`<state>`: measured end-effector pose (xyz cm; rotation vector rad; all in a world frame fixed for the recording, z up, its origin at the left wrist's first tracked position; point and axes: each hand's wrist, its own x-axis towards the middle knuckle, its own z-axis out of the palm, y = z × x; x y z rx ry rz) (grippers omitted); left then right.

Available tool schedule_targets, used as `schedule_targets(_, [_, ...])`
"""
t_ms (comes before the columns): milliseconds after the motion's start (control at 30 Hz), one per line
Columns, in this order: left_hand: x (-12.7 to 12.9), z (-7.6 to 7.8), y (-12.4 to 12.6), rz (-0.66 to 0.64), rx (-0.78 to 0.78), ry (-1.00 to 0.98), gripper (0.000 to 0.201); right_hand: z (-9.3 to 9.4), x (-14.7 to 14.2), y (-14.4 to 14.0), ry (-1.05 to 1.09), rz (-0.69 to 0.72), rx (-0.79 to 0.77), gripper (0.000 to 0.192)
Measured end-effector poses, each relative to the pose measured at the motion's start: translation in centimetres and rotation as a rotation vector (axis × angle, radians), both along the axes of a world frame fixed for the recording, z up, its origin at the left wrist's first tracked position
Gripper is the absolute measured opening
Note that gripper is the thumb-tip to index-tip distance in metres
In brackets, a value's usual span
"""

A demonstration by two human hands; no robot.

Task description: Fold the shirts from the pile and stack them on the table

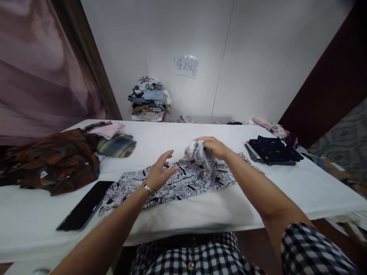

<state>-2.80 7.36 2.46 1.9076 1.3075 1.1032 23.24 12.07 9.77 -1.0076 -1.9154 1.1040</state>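
Note:
A white shirt with black newspaper print (183, 185) lies lengthwise across the white-covered table in front of me. My right hand (213, 147) grips a bunched part of this shirt and holds it raised above the rest. Just left of that bunch, my left hand (160, 173) hovers over the cloth, its fingers apart and thumb stretched out, with nothing in it. A metal-banded watch or bracelet (148, 189) circles my left wrist. The fingertips of my right hand are partly hidden by the fabric.
A dark tablet-like device (86, 206) lies left of the shirt. Beyond it are a rumpled brown garment (65, 156), a plaid cloth (117, 145) and a pink cloth (108, 130). Folded dark clothes (272, 149) sit at the right. A tall clothes pile (150, 99) stands by the wall.

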Motion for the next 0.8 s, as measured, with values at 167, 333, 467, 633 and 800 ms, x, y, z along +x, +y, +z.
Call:
schedule_targets(167, [0.9, -0.6, 1.1, -0.106, -0.142, 0.091, 0.063, -1.1, -4.7, 1.3, -0.218, 0.275, -0.131, 0.036])
schedule_targets(333, [-0.9, -1.1, 1.5, -0.216, -0.53, -0.292, 0.043, -2.7, -3.5, 2.5, -0.296, 0.205, -0.094, 0.044])
schedule_targets(467, [-4.9, -0.6, 1.7, -0.092, -0.686, -0.451, 0.043, -5.3, 1.7, 4.1, -0.347, 0.056, -0.115, 0.05])
schedule_targets(633, [-9.5, -1.3, 1.3, -0.099, -0.669, -0.324, 0.045, -9.0, 8.3, 4.9, -0.728, -0.283, -0.084, 0.045])
schedule_targets(800, [-11.0, -2.3, 1.7, -0.037, -0.579, 0.01, 0.052, -10.9, 10.4, 4.4, -0.76, -0.327, -0.062, 0.053])
